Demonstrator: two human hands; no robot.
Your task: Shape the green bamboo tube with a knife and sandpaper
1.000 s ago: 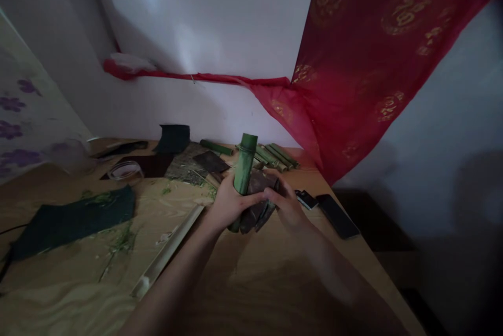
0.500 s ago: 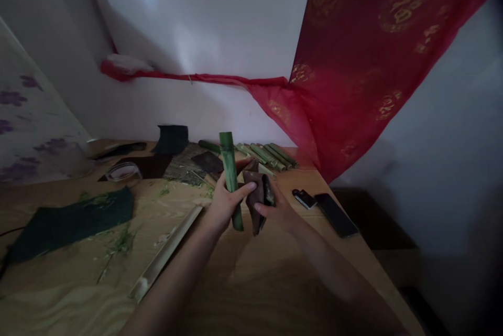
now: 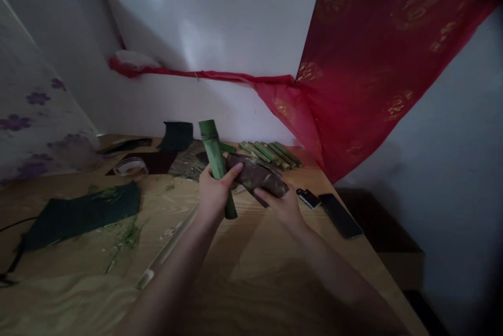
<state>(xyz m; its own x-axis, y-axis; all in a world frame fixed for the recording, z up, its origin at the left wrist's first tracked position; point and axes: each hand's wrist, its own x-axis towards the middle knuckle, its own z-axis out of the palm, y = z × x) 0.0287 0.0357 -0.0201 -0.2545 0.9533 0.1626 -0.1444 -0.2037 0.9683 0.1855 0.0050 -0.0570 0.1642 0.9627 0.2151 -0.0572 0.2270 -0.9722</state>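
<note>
My left hand [image 3: 214, 192] is closed round a green bamboo tube [image 3: 214, 152], which tilts with its upper end to the left. The left thumb also presses on a folded dark brown sheet [image 3: 261, 176], creased and stiff like sandpaper. At the sheet's other end, my right hand [image 3: 285, 205] grips it between thumb and fingers. The sheet stretches between both hands, just right of the tube, and hides part of the table behind it. Both hands are held above the wooden table [image 3: 251, 273].
Several cut bamboo pieces [image 3: 271, 153] lie by the wall. A phone [image 3: 340, 215] and a small black object [image 3: 308, 198] sit near the right edge. Dark green sheets [image 3: 84, 215], a roll of tape [image 3: 131, 166] and a pale strip [image 3: 168, 249] lie leftward. A red cloth [image 3: 353, 79] hangs behind.
The brown sheet has turned from upright to lying lengthwise between my hands. The bamboo tube has moved slightly left and up and tilts more. The view has shifted a little.
</note>
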